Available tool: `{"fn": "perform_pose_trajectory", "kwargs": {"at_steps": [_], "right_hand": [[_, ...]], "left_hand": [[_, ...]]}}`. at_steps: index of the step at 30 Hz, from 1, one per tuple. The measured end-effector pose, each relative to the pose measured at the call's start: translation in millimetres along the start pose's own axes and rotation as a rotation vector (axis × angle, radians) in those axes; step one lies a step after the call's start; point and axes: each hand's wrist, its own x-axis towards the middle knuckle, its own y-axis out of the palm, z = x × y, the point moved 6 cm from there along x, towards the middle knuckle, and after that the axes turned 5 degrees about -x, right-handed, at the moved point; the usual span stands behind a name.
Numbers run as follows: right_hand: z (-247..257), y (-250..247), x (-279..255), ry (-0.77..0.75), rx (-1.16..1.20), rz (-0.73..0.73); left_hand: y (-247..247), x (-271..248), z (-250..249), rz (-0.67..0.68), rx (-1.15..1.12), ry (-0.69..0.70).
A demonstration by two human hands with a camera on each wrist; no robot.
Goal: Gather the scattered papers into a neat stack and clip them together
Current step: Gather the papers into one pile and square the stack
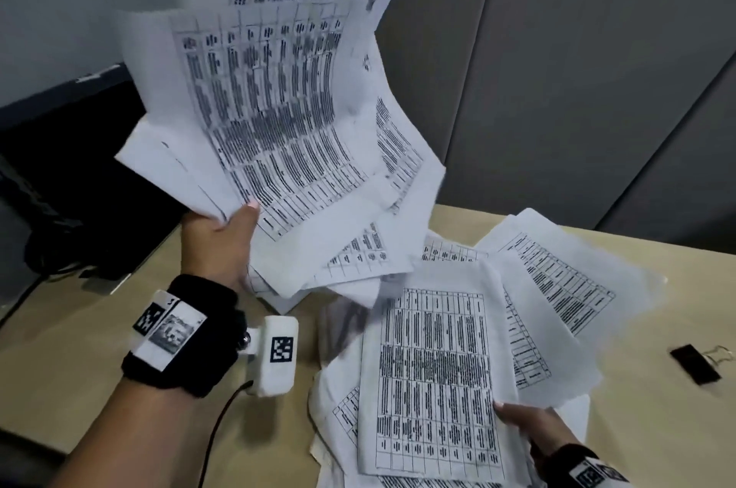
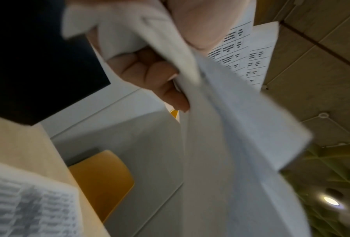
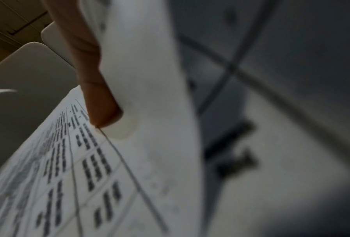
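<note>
Your right hand (image 1: pixel 533 426) pinches a printed sheet (image 1: pixel 434 380), long axis pointing away from you | loose papers (image 1: pixel 557 280) fan over the pale wood-grain desk (image 1: pixel 657 428) | black binder clip (image 1: pixel 695 364) lies right | left hand (image 1: pixel 217 244) grips a raised splayed bundle (image 1: pixel 271 121) | grey panel wall (image 1: pixel 577 69) behind.

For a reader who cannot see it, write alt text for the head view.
The left hand holds a messy fan of printed sheets raised above a tan desk. The right hand grips the edge of the loose pile lying there. A black binder clip sits unused to the right.
</note>
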Motion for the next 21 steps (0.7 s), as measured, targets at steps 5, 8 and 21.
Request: {"fn": "perform_pose_trajectory", "kwargs": {"at_steps": [5,8,21], "right_hand": [[0,-2,4,-0.022,-0.06,-0.02],[-1,-3,1,0.009,-0.007,-0.063],[23,4,-12,-0.258,0.563,0.038]], "left_hand": [[20,-15,56,0.105,-0.049,-0.254],[29,-37,100,0.19,0.039,-0.425],[2,-65,174,0.523,0.288,-0.698]]}}
